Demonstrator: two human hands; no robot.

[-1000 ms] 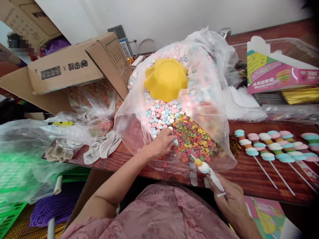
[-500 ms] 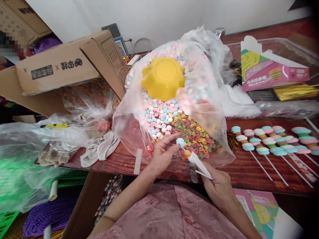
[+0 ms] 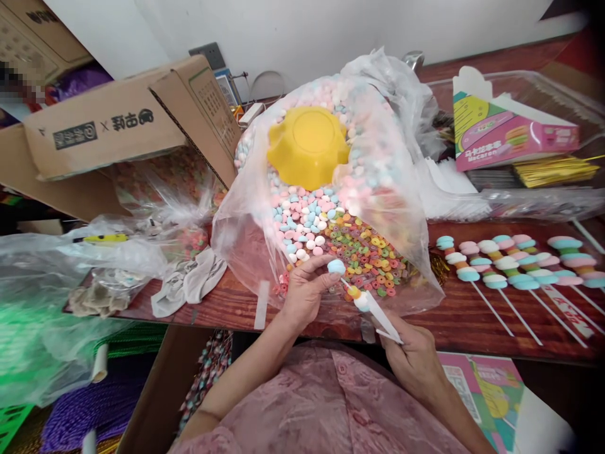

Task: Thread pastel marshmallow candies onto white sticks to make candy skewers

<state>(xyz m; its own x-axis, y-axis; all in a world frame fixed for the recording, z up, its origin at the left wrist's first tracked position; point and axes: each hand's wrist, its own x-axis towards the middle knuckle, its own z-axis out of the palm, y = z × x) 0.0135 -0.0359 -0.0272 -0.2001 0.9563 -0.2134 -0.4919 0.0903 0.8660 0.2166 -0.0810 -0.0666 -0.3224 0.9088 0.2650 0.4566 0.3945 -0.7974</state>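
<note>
My left hand (image 3: 307, 290) pinches a pale blue candy (image 3: 336, 267) between thumb and fingers, at the tip of a thin stick. Lower on that stick sit a small yellow ring candy (image 3: 353, 291) and a white and blue candy (image 3: 362, 301). My right hand (image 3: 410, 345) is closed around the lower end of the candy skewer, where white strips (image 3: 385, 321) stick out. Behind both hands lies an opened clear bag holding pink, white and blue candies (image 3: 302, 221) and colourful ring candies (image 3: 368, 252). A yellow scalloped bowl (image 3: 309, 148) rests upside down on the candies.
Finished-looking candy skewers (image 3: 510, 261) lie in a row at the right. Behind them stands a clear plastic tray (image 3: 529, 205) with a pink macaron box (image 3: 510, 135) on it. At left are a cardboard box (image 3: 113, 120), a grey cloth (image 3: 191, 284) and a yellow cutter (image 3: 104, 238).
The stick has tilted slightly in my hands, and the white and blue candy below the ring shows more clearly. My left hand stays on the blue candy. The view has shifted slightly.
</note>
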